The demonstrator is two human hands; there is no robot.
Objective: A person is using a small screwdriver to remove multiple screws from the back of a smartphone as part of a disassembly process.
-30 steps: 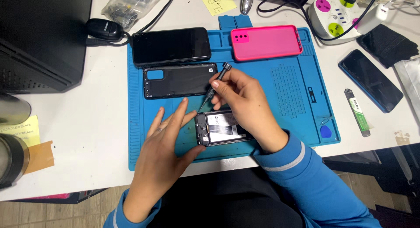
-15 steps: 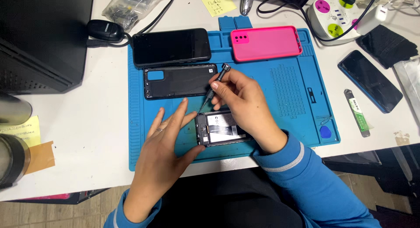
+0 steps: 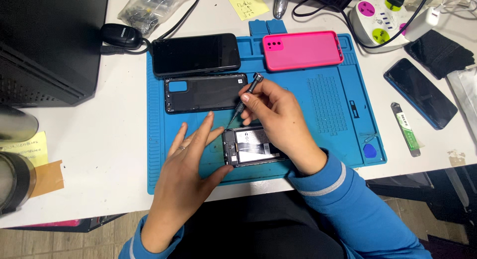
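Two hands are busy over the blue work mat [image 3: 318, 100] on the white table [image 3: 89, 145]. Right hand [image 3: 278, 115] has its fingers curled tight around a slim grey screwdriver [image 3: 246, 97], thumb and forefinger pinching the shaft, the swivel cap poking up above the knuckles. The tool leans, tip pointing down and to the left toward the top left corner of the opened phone [image 3: 253, 147]; whether the tip actually touches the phone I cannot tell. That phone lies flat near the mat's front edge, back off, its insides and a pale label showing, part of it hidden under the right wrist.

Left hand [image 3: 191, 164] grips nothing: fingers are spread wide and laid flat on the mat, thumb pressed against the phone's lower left corner, forefinger reaching along toward its upper edge. A ring shows on one finger.

Just beyond the hands sits a black back cover [image 3: 203, 92], inner side up, and beyond that a black phone [image 3: 196, 53] lying screen up. Beside it to the right rests a pink case [image 3: 303, 49]. A blue pick [image 3: 370, 150] lies at the mat's right front corner, and off the mat a green-labelled flat tool [image 3: 406, 130] and another dark phone [image 3: 420, 92] lie near each other. A white power strip [image 3: 382, 18] sits at the far right.
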